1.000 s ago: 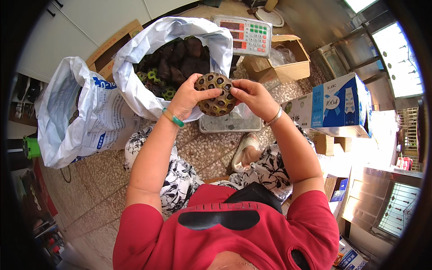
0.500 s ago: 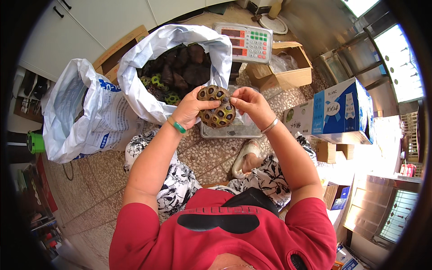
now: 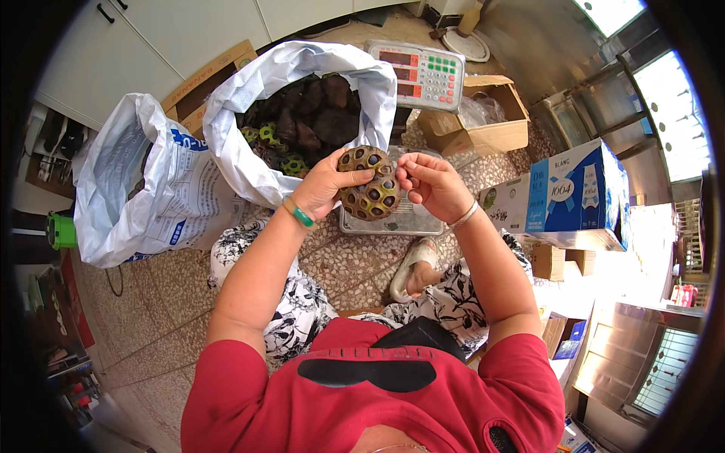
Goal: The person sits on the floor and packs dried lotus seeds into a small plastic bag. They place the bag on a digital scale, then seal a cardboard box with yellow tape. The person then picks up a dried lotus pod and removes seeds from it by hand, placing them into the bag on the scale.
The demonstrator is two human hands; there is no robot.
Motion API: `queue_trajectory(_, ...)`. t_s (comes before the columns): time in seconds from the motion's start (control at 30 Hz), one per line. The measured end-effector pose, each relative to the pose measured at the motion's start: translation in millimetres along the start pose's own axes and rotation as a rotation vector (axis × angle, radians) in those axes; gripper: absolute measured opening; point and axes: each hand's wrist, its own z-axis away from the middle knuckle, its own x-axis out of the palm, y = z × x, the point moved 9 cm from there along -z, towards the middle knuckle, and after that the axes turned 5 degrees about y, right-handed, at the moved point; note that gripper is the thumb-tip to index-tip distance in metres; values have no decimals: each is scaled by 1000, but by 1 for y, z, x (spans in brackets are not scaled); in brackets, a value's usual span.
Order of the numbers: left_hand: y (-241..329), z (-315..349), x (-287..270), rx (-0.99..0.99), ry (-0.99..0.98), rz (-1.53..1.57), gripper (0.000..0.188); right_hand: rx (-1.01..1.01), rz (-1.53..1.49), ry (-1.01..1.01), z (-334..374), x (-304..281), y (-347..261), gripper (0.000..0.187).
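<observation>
A brownish-green lotus seed pod, its holes showing dark seeds, is gripped by my left hand, with the thumb across its face. Just off the pod's right edge is my right hand, fingers curled and pinched together; whatever is between the fingertips is too small to make out. Beyond my left hand stands an open white woven bag with dark, shrivelled pods and a few green hollowed ones inside. Under the held pod lies a scale's metal platform.
The scale's keypad and display head stands behind the platform. Another open white bag is at left. An open cardboard box holds clear plastic, and a blue and white carton stands at right. My slippered foot is below the scale.
My right hand has drawn back to the right from the pod's edge, its fingers curling in. My left hand keeps its hold on the pod.
</observation>
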Motion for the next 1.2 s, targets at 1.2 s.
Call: queue_trajectory(1.2,1,-9,-13,35,105,149,34,122,217,171,-1,-14,15,30)
